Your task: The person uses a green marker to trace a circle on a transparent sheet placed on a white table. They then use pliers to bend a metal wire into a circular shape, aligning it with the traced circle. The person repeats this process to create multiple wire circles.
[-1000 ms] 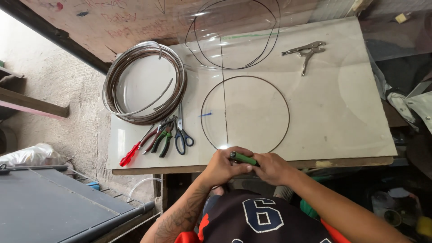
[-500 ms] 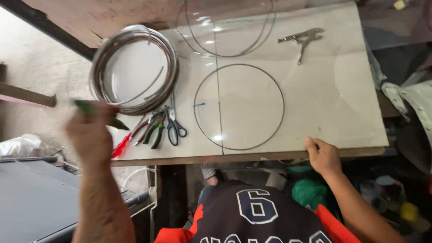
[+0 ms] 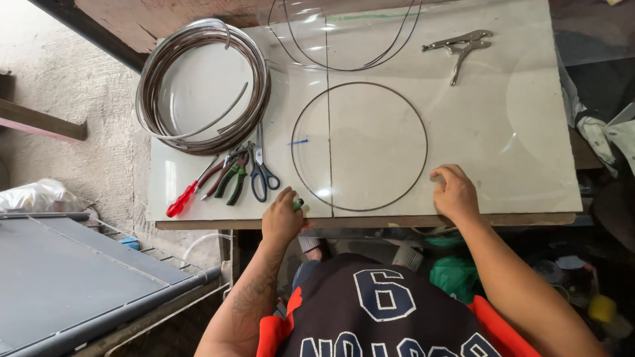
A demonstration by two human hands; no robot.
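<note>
My left hand (image 3: 282, 219) is at the front edge of the white table (image 3: 516, 132), closed around a small green marker (image 3: 298, 204) whose tip points toward the near rim of a thin wire ring (image 3: 360, 146) lying flat. My right hand (image 3: 454, 192) rests on the table just to the right of the ring, fingers curled down, touching or nearly touching the wire. A short blue mark (image 3: 297, 141) shows on the table inside the ring's left side.
A thick coil of wire (image 3: 202, 86) lies at the back left. In front of it lie a red screwdriver (image 3: 188, 193), pliers (image 3: 231, 177) and scissors (image 3: 263, 173). Locking pliers (image 3: 460, 45) sit at the back right. More wire loops (image 3: 344, 39) lie at the back.
My left hand, raised out to the left with the green marker, has come back down to the table's front edge. My right hand moved up onto the table beside the ring.
</note>
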